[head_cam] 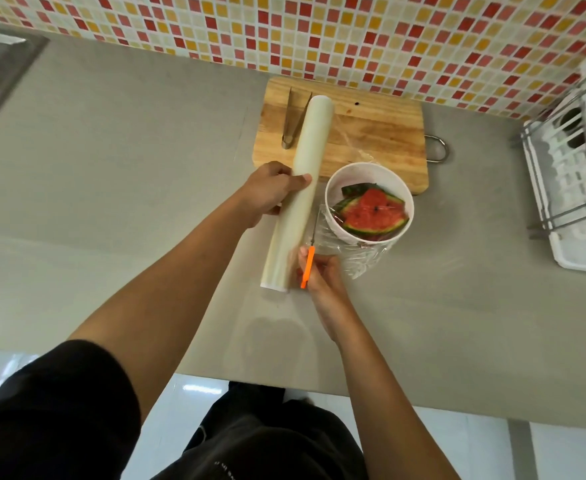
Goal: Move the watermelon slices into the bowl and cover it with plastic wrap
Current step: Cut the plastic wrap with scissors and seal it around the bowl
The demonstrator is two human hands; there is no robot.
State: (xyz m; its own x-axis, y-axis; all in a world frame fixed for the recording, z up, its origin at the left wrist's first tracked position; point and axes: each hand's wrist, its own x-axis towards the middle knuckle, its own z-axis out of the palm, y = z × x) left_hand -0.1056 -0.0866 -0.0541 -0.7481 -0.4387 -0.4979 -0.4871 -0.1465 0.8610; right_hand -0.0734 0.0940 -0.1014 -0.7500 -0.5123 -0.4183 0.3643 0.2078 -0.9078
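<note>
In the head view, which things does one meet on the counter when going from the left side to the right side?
sink → wrap roll → bowl → dish rack

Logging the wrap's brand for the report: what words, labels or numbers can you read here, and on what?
Small white print on the black trousers: too small and blurred to read.
Long white plastic wrap roll: no label shows.
Orange-handled scissors: no marking shows.
Round white bowl: no marking shows.
So nothing here can be read.
</note>
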